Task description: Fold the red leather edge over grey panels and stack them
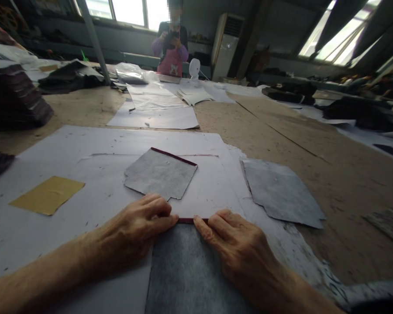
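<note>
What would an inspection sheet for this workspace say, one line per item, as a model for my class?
Surface: brown table, partly under a large white sheet dotted with dark specks.
Job's things: grey piece with dark-red edge; two more grey pieces farther off.
Clutter: yellowish piece; dark stack at left.
Hands: fingers of left hand and right hand on the dark-red edge.
Cables: thin pale line, possibly a cord.
Surroundings: person across the table; windows behind.
</note>
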`<act>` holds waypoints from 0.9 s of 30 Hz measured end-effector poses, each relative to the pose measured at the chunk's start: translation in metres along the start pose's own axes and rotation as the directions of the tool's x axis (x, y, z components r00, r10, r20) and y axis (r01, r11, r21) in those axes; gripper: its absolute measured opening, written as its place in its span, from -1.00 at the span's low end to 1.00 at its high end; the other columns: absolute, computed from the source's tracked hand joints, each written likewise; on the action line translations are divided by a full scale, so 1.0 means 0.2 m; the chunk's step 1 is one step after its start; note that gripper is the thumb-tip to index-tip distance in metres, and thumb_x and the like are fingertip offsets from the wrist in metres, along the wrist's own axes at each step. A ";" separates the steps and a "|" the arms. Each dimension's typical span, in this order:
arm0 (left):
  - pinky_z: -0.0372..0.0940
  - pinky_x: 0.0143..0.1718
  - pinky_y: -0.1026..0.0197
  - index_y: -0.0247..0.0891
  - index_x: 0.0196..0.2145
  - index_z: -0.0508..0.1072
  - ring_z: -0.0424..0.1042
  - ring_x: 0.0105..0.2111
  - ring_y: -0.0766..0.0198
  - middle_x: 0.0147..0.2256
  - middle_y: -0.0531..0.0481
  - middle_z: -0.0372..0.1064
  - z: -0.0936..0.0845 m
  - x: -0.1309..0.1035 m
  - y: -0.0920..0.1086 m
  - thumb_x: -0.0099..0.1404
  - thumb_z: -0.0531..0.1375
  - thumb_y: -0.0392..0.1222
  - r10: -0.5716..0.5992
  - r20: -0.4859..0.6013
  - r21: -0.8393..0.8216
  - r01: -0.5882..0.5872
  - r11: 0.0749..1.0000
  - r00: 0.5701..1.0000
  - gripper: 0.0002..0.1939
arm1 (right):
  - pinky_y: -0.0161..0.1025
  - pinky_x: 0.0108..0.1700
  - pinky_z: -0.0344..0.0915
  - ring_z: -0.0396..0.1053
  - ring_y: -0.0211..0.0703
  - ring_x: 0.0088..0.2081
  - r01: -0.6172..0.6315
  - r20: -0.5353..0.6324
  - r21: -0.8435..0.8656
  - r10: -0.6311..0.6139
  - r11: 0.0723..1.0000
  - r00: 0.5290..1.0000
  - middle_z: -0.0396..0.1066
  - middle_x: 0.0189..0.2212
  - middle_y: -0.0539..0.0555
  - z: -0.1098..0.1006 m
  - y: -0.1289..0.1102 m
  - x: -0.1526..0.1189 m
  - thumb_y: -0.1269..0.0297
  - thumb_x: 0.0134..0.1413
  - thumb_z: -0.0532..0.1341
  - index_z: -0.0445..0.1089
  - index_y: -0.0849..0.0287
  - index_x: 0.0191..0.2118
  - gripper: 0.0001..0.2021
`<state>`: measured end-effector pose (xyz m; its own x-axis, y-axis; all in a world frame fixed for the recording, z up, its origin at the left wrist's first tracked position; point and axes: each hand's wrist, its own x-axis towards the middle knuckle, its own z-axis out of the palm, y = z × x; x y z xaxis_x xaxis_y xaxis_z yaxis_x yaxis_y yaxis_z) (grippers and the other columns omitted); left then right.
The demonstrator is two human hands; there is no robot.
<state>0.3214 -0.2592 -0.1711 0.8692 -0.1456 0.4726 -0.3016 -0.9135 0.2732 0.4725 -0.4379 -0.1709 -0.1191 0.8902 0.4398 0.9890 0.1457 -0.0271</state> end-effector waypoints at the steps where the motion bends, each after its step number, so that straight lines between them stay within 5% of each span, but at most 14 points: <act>1: 0.17 -0.35 0.22 -0.34 -0.16 0.34 0.17 -0.38 0.30 -0.35 -0.08 0.23 0.01 0.00 0.00 0.21 -0.07 -0.54 0.021 0.002 0.022 -0.022 1.000 1.000 -0.67 | -0.19 -0.30 0.31 0.23 -0.12 -0.33 0.005 0.023 -0.015 -0.004 1.000 1.000 0.34 -0.34 0.12 -0.01 0.00 0.00 0.55 0.14 -0.05 0.29 0.36 -0.04 -0.69; 9: 0.15 -0.36 0.10 -0.44 -0.22 0.32 0.13 -0.39 0.22 -0.39 -0.11 0.21 0.00 0.01 0.03 0.27 -0.11 -0.45 0.086 0.082 0.131 -0.097 0.987 0.993 -0.75 | -0.22 -0.42 0.25 0.23 -0.13 -0.40 0.049 0.207 -0.207 -0.006 0.977 0.978 0.32 -0.36 0.11 -0.06 -0.06 0.11 0.51 -0.04 0.18 0.29 0.26 -0.02 -0.61; 12: 0.15 -0.35 0.08 -0.46 -0.21 0.32 0.15 -0.39 0.20 -0.39 -0.13 0.22 0.01 0.01 0.03 0.27 -0.12 -0.44 0.095 0.102 0.138 -0.109 0.984 0.990 -0.75 | -0.16 -0.37 0.23 0.21 -0.08 -0.37 0.039 0.186 -0.271 0.012 0.962 0.982 0.30 -0.38 0.13 -0.05 -0.09 0.16 0.50 -0.04 0.15 0.34 0.25 -0.11 -0.70; 17: 0.18 -0.36 0.11 -0.41 -0.20 0.33 0.19 -0.39 0.21 -0.38 -0.12 0.25 0.00 0.00 0.00 0.22 -0.09 -0.48 0.066 0.024 0.052 -0.067 0.996 0.998 -0.73 | -0.17 -0.32 0.22 0.17 -0.11 -0.35 0.107 0.052 -0.047 -0.105 0.993 0.993 0.29 -0.39 0.15 0.04 -0.09 0.16 0.58 0.08 -0.06 0.37 0.36 -0.24 -0.72; 22: 0.23 -0.31 0.25 -0.28 -0.12 0.33 0.29 -0.33 0.32 -0.29 -0.08 0.29 -0.08 -0.04 0.02 0.21 -0.02 -0.47 -0.126 -0.146 -0.132 0.107 0.986 0.981 -0.68 | -0.17 -0.36 0.19 0.14 -0.12 -0.38 0.100 -0.004 0.024 -0.099 0.995 0.995 0.28 -0.39 0.16 0.08 -0.05 0.14 0.57 0.08 -0.08 0.36 0.35 -0.30 -0.72; 27: 0.22 -0.24 0.09 -0.36 -0.07 0.30 0.29 -0.28 0.18 -0.22 -0.18 0.34 -0.03 -0.12 0.13 0.21 -0.05 -0.40 -0.066 -0.044 -0.009 0.065 0.998 0.997 -0.66 | -0.15 -0.35 0.22 0.13 -0.10 -0.34 0.069 0.016 0.151 -0.072 0.986 0.997 0.27 -0.34 0.17 0.09 -0.02 0.15 0.56 0.05 -0.05 0.30 0.39 -0.08 -0.67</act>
<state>0.2891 -0.2769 -0.1699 0.8692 -0.0685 0.4896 -0.2475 -0.9177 0.3108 0.4643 -0.4047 -0.1732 -0.1917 0.8841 0.4262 0.9537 0.2703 -0.1318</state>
